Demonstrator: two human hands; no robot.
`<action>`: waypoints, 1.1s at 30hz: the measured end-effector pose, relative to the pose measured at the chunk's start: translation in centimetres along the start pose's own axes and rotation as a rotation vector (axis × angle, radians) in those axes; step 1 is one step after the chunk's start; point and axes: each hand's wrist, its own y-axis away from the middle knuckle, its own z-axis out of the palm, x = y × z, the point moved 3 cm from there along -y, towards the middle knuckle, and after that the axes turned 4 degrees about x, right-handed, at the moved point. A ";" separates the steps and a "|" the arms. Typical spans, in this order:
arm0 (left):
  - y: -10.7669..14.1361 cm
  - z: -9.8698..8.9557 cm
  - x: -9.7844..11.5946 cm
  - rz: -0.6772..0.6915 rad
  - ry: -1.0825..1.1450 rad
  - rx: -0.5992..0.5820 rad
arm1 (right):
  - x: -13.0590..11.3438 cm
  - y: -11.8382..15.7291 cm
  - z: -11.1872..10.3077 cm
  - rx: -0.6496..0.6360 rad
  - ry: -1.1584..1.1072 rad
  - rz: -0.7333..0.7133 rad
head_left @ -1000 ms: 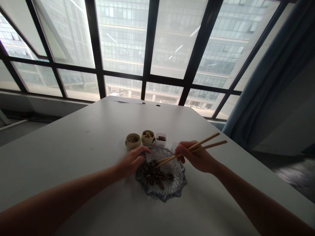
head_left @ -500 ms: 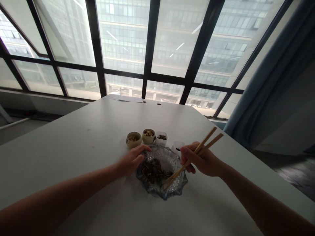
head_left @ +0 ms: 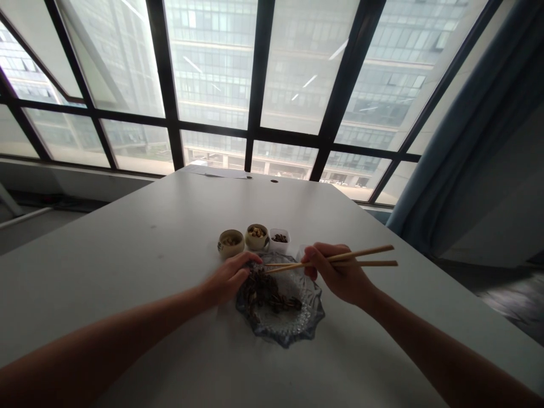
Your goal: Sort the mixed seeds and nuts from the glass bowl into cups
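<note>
My right hand (head_left: 340,272) grips a pair of wooden chopsticks (head_left: 365,256). Their tips reach leftward over the far left part of a scalloped clear glass bowl (head_left: 291,334). Inside the bowl lies a heap of dark brown pieces that look like seeds (head_left: 272,296), mostly toward the left and middle. At the bowl's left rim is my left hand (head_left: 229,277), its fingers and thumb closed on the edge. Beyond the rim, a small white container behind my right hand is mostly hidden.
Just past the bowl stand two small beige pots (head_left: 230,243) with light-coloured contents and a white square cup (head_left: 279,240) of brown pieces. They rest on a white table (head_left: 127,249). Papers (head_left: 216,171) lie at its far end before the windows. A blue curtain (head_left: 446,136) hangs at right.
The chopsticks have swung from the bowl's near right to its far left, now lying nearly level. The dark pieces have shifted, baring more of the near bottom. My left hand stays at the rim.
</note>
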 end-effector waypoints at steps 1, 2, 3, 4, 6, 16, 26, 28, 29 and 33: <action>0.0 0.0 0.0 0.003 0.001 0.001 | 0.1 0.0 0.1 -0.005 0.015 0.022; 0.0 0.0 0.1 0.006 0.001 0.001 | 0.3 0.0 0.3 -0.006 0.029 0.045; 0.0 0.0 0.1 0.008 0.000 0.000 | 0.4 0.0 0.4 -0.004 0.039 0.069; 0.0 0.0 0.1 0.010 -0.001 -0.001 | 0.6 0.0 0.6 -0.003 0.043 0.090; 0.0 0.0 0.1 0.017 0.001 0.000 | 0.6 0.1 0.9 -0.012 0.036 0.119; 0.0 -0.1 0.1 0.012 0.001 0.006 | 1.3 0.0 1.3 0.014 -0.036 0.163; 0.0 -0.1 0.3 0.023 0.001 0.005 | 0.7 0.3 1.9 -0.041 -0.067 0.124; 0.0 -0.1 0.2 0.025 -0.001 0.006 | 1.0 0.2 1.7 -0.022 -0.078 0.125; 0.0 -0.1 0.2 0.025 -0.002 0.005 | 1.2 0.1 1.6 -0.002 -0.092 0.133; 0.0 -0.1 0.2 0.021 0.003 0.010 | 2.0 -0.4 0.8 0.106 -0.157 0.165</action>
